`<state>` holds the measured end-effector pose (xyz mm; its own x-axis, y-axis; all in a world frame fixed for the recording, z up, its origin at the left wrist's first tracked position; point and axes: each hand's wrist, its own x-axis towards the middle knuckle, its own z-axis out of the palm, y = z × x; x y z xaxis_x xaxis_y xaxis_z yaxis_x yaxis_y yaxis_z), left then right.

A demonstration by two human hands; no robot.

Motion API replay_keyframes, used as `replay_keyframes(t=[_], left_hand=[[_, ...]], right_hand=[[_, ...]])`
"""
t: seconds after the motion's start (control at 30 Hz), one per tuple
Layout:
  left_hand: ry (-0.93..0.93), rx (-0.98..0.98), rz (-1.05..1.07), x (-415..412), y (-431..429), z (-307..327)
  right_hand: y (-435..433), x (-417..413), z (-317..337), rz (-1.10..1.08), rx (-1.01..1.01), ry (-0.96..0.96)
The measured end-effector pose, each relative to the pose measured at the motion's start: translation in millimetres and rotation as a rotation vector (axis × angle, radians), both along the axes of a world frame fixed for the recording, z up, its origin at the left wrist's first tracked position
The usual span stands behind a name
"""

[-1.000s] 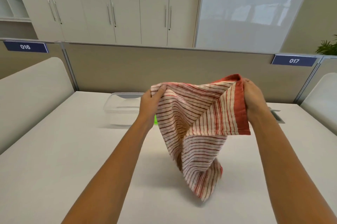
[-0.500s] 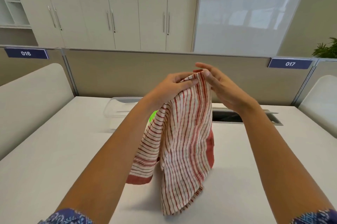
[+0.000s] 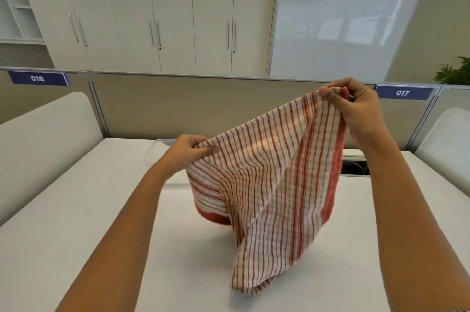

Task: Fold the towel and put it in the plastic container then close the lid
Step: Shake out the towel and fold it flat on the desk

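Above the white table (image 3: 76, 222), the red-striped towel (image 3: 269, 184) hangs in the air, and its bottom end may just touch the tabletop. The right hand (image 3: 356, 110) pinches one top corner up high. The left hand (image 3: 188, 151) pinches the other corner, lower down. Behind the left hand sits the clear plastic container (image 3: 159, 149), mostly hidden.
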<state>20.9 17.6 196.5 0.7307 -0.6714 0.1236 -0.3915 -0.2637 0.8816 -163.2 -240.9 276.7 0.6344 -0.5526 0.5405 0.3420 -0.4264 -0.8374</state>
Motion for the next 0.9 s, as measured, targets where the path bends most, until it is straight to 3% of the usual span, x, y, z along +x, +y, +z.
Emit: replay_keyframes(t=[0.13,0.27,0.57,0.67,0.73,0.8,0.83,0.9], left_hand=[[-0.05,0.027,0.127,21,34,-11],[-0.018,-0.13,0.21,37,62,-10],[0.371,-0.763,0.143,50,76,6],[0.481,-0.766,0.041,54,76,11],[0.431,-0.696,0.197,55,63,11],[0.267,-0.603,0.415,50,46,15],[0.209,-0.575,0.471,50,38,17],[0.167,-0.548,0.51,44,22,22]], right_hand=[[-14,-19,1,-0.06,-0.035,0.0],[-20,-42,8,-0.076,0.001,-0.049],[-26,-69,10,0.079,0.219,-0.058],[-29,-70,6,0.114,0.275,-0.106],[-36,-60,-3,-0.078,0.148,0.033],[-39,-45,-13,-0.396,-0.043,0.237],[-37,-37,-16,-0.52,-0.071,0.267],[-26,-23,-17,-0.571,-0.06,0.226]])
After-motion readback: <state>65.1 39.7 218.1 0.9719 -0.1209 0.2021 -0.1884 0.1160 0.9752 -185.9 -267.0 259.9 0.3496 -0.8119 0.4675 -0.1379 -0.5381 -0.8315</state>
